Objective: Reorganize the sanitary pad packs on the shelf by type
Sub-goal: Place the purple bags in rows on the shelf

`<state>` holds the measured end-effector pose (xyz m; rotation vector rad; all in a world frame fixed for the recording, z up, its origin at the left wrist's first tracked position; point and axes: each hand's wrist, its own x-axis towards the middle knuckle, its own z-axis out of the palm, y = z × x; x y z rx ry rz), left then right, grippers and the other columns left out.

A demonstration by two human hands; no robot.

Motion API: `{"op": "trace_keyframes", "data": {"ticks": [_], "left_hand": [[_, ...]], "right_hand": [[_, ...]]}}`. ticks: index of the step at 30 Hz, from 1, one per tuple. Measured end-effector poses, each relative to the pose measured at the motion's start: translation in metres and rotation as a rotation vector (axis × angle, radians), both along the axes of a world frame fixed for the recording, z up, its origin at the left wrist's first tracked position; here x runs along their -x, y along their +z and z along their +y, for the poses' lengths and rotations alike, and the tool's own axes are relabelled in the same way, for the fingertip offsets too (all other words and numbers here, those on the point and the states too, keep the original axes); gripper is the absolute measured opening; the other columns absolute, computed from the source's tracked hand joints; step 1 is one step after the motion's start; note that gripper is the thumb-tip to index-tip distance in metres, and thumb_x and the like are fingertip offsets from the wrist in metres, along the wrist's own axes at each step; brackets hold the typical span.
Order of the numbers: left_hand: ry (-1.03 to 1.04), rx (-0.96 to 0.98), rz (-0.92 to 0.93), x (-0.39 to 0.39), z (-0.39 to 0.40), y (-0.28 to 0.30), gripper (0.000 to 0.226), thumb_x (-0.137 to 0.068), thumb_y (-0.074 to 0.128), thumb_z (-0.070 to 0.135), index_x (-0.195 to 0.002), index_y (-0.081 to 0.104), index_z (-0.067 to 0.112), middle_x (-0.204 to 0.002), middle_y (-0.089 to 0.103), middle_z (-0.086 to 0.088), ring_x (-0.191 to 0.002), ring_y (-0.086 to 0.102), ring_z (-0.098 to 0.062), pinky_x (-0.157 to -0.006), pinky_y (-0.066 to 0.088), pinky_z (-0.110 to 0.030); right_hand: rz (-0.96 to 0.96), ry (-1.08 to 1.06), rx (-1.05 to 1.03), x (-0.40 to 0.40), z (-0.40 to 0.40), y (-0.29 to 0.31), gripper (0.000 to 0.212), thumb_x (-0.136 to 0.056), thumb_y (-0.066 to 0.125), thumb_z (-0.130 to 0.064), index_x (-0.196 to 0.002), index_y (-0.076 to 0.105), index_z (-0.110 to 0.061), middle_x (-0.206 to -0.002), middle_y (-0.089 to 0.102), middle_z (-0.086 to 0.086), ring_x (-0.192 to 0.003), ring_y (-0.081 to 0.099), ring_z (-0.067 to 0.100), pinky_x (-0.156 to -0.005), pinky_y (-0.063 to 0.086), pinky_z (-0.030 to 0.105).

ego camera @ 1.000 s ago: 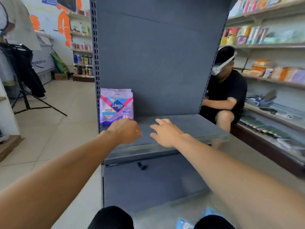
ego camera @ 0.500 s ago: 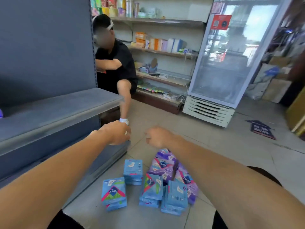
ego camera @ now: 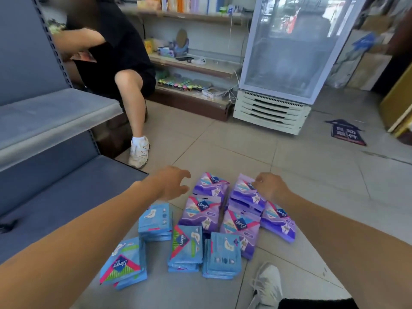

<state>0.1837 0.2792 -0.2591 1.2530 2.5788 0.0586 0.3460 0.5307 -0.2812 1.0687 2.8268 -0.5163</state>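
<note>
Sanitary pad packs lie in piles on the tiled floor. Purple packs [ego camera: 201, 211] form the far group, and blue packs [ego camera: 186, 247] lie nearer me, with one blue stack [ego camera: 122, 265] off to the left. My left hand [ego camera: 172, 184] hovers with fingers spread, just left of the rear purple pack [ego camera: 211, 182] and apart from it. My right hand [ego camera: 270, 187] has its fingertips on the top corner of the right purple stack [ego camera: 244, 194], which lies flat. The grey shelf [ego camera: 55, 117] stands at the left, with its base board [ego camera: 66, 190] below.
A person in black sits behind the shelf's end, with a white shoe [ego camera: 138, 150] on the floor. A glass-door fridge [ego camera: 285, 52] stands at the back, with wall shelves [ego camera: 196, 65] beside it. My own shoe [ego camera: 267, 284] is at the bottom right. A floor sticker [ego camera: 345, 132] lies at the right.
My view swung from the shelf and its single purple pack down to the floor piles. Both hands dropped toward the purple packs; the left opened its fingers and the right reached a pack.
</note>
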Motion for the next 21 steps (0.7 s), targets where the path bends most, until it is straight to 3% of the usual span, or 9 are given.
{"op": "trace_keyframes", "data": {"ticks": [2,5,9,12,14,17,21], "left_hand": [[0.040,0.033,-0.029,0.014,0.017,-0.028,0.053,-0.096,0.051,0.042,-0.145,0.037,0.026,-0.143,0.048,-0.006,-0.127,0.046,-0.026,-0.104,0.040,-0.039],[0.132,0.062,-0.100,0.028,0.047,-0.078,0.062,-0.094,0.056,0.043,-0.147,0.031,0.023,-0.144,0.045,-0.008,-0.128,0.046,-0.026,-0.103,0.040,-0.037],[0.228,0.102,-0.207,0.047,0.085,-0.157,0.068,-0.088,0.064,0.045,-0.144,0.032,0.023,-0.139,0.047,-0.007,-0.122,0.051,-0.024,-0.095,0.044,-0.034],[0.314,0.103,-0.279,0.060,0.103,-0.214,0.070,-0.081,0.069,0.050,-0.138,0.036,0.024,-0.125,0.053,-0.005,-0.111,0.057,-0.022,-0.091,0.051,-0.037],[0.371,0.114,-0.298,0.064,0.116,-0.246,0.071,-0.080,0.070,0.050,-0.136,0.034,0.024,-0.124,0.051,-0.005,-0.113,0.055,-0.022,-0.090,0.053,-0.037],[0.447,0.138,-0.277,0.072,0.128,-0.278,0.080,-0.080,0.070,0.053,-0.139,0.026,0.023,-0.129,0.047,-0.009,-0.119,0.050,-0.025,-0.092,0.052,-0.038],[0.526,0.116,-0.313,0.086,0.138,-0.307,0.084,-0.075,0.073,0.056,-0.134,0.025,0.022,-0.123,0.054,-0.012,-0.111,0.057,-0.028,-0.089,0.054,-0.042]], "right_hand": [[-0.102,-0.014,0.018,0.005,0.016,-0.039,0.030,-0.097,0.046,-0.020,-0.117,0.061,-0.004,-0.114,0.062,0.015,-0.114,0.057,0.033,-0.084,0.047,0.034],[-0.105,-0.112,0.184,0.011,0.034,-0.104,0.030,-0.099,0.044,-0.017,-0.126,0.053,-0.005,-0.119,0.058,0.016,-0.119,0.054,0.033,-0.089,0.046,0.035],[-0.122,-0.420,0.420,0.010,0.048,-0.194,0.031,-0.090,0.061,-0.038,-0.097,0.056,-0.009,-0.097,0.062,0.011,-0.088,0.061,0.025,-0.071,0.043,0.028],[-0.063,-0.597,0.584,0.006,0.059,-0.255,0.040,-0.080,0.074,-0.042,-0.104,0.062,-0.013,-0.094,0.068,0.004,-0.080,0.064,0.019,-0.068,0.052,0.029],[-0.096,-0.705,0.645,0.005,0.064,-0.291,0.054,-0.075,0.077,-0.050,-0.106,0.055,-0.011,-0.085,0.062,0.001,-0.069,0.060,0.014,-0.053,0.045,0.026],[-0.092,-0.780,0.727,0.008,0.065,-0.327,0.075,-0.065,0.082,-0.057,-0.113,0.051,-0.008,-0.095,0.067,0.007,-0.071,0.066,0.018,-0.047,0.043,0.023],[-0.029,-0.793,0.732,0.010,0.066,-0.351,0.066,-0.071,0.083,-0.045,-0.110,0.046,-0.007,-0.091,0.063,0.005,-0.066,0.063,0.015,-0.045,0.041,0.021]]}}
